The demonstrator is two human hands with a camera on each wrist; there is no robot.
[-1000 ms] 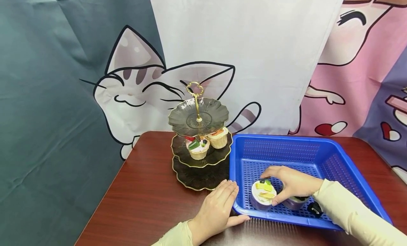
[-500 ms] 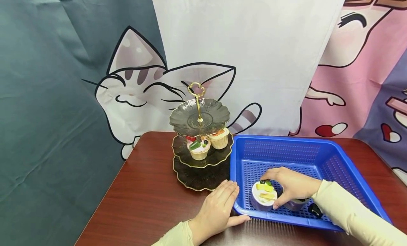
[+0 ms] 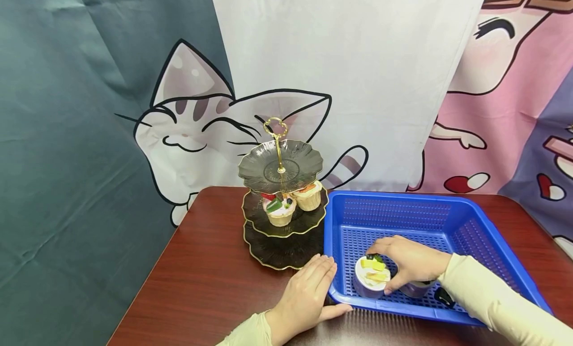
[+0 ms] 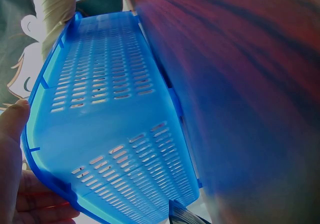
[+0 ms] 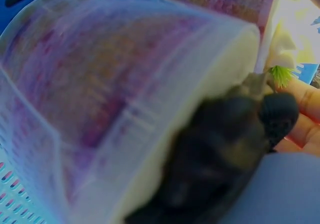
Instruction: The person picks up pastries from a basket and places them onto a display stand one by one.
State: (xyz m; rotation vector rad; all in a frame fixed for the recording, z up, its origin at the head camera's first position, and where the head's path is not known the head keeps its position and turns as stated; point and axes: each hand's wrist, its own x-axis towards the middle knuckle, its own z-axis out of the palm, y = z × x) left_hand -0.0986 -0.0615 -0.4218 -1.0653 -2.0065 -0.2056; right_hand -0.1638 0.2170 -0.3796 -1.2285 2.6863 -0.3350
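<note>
In the head view my right hand (image 3: 405, 259) reaches into the blue basket (image 3: 403, 313), its thumb and fingers curled round the rim of a dessert cup (image 3: 373, 276). White cream, yellow fruit pieces and a dark berry top this cup. Close beside it, partly under the hand, sits a second dessert cup (image 3: 415, 289); the right wrist view shows that cup's clear, purple-and-brown layered side (image 5: 105, 89) and dark topping (image 5: 210, 149). My left hand (image 3: 304, 294) rests on the basket's near left corner, fingers straight together and thumb spread along the front rim.
Left of the basket stands a three-tier black plate stand (image 3: 281, 172) with gold edges and a gold handle. Its middle tier carries fruit-topped cupcakes (image 3: 280, 216). A small black object (image 3: 444, 297) lies by the right sleeve. A cartoon cloth (image 3: 376, 87) hangs behind the table (image 3: 192, 271).
My right hand's fingers have settled slightly closer over the cup and cover more of its green garnish. The left hand and the basket stay in place.
</note>
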